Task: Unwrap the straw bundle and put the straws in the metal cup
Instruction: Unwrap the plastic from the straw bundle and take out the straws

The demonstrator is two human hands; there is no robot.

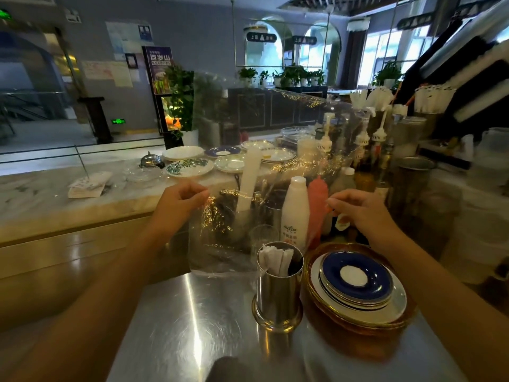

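Note:
A large sheet of clear plastic wrap [264, 139] is stretched upright between my hands, above the steel counter. My left hand [179, 201] pinches its left edge and my right hand [355, 208] pinches its right edge. Below and between my hands stands the metal cup [278, 293], upright, with several white paper-wrapped straws [275, 260] inside it. The wrap's lower end [220, 260] hangs down just behind and left of the cup.
A stack of plates with a blue saucer [358, 277] on top sits right of the cup. Behind it stand a white bottle [296, 210], a red squeeze bottle [316, 202] and syrup pumps [377, 139]. More plates [190, 166] lie on the marble ledge.

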